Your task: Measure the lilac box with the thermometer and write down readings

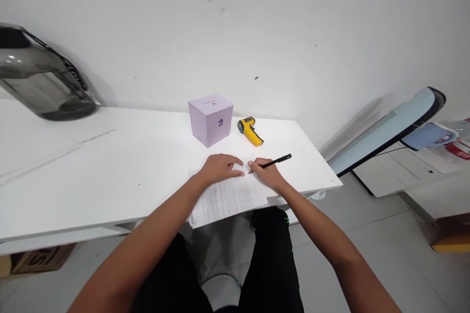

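Note:
Sheets of paper (223, 200) covered in faint writing lie at the front of the white table (128, 171), their lower edge hanging past it. My left hand (220, 168) rests on the upper part of the paper, thumb and fingers apart, holding nothing. In my right hand (266, 172) is a black pen (281, 159), gripped near its tip. The pen slants up to the right, its point at the paper close to my left fingertips. Behind my hands stand a lilac box (217, 124) and a yellow infrared thermometer (251, 132).
A large grey water bottle (40, 78) stands at the left by the white wall (235, 34). The table's right edge ends just beyond my right hand. A dark-edged light blue panel (389, 129) leans at the right. A cardboard box (42, 258) sits under the table.

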Tool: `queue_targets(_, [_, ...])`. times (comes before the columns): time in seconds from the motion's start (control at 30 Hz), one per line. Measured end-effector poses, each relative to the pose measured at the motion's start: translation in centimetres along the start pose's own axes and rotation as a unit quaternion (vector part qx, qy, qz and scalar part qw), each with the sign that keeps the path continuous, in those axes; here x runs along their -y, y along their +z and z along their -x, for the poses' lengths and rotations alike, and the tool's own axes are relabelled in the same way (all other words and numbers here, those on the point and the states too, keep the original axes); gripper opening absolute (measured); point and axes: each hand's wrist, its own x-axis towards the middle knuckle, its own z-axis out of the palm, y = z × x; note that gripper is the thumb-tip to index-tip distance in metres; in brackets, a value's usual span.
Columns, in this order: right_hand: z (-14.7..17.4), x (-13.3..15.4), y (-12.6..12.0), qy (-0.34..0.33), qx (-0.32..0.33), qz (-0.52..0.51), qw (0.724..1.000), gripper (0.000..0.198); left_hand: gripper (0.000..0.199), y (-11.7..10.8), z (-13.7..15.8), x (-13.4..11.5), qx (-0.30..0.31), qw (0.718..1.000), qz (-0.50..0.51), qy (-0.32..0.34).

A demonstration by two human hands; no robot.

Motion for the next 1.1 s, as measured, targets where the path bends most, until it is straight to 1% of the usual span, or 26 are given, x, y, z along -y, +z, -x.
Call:
queue_targets(0.13, [-0.37,-0.13,0.08,-0.007,0.033,0.002,0.999,0.039,0.046,0.16,-0.05,0.27,0.001,1.000,-0.003,0.008])
queue_targets(0.23, [-0.45,0.03,0.18,-0.009,0.038,0.010,0.999,0.038,0.043,0.21,-0.01,0.36,-0.001,1.000,0.011,0.009])
queue_targets(0.33, [-0.51,0.17,0.19,-0.014,0.040,0.020,0.999,0.035,0.043,0.18,0.04,0.30,-0.004,1.000,0.004,0.010])
queue_targets(0.47, [-0.57,0.15,0.09,-0.006,0.058,0.009,0.998,0.035,0.040,0.08,0.07,0.17,-0.014,1.000,0.003,-0.001])
queue_targets(0.57, [-0.51,0.14,0.08,0.004,0.051,-0.003,0.999,0.036,0.039,0.05,0.06,0.08,-0.020,1.000,0.013,-0.004])
queue_targets(0.8, [-0.38,0.18,0.15,-0.003,0.027,0.010,1.000,0.036,0.040,0.05,0.06,-0.01,-0.026,1.000,0.011,-0.001])
queue_targets(0.97, [-0.40,0.21,0.06,-0.007,0.047,0.023,0.999,0.035,0.040,0.16,0.00,0.13,-0.029,0.999,0.023,0.006])
queue_targets(1.1, [-0.44,0.28,0.09,0.012,0.051,0.016,0.999,0.034,0.042,0.21,0.04,0.06,-0.026,1.000,0.009,0.005])
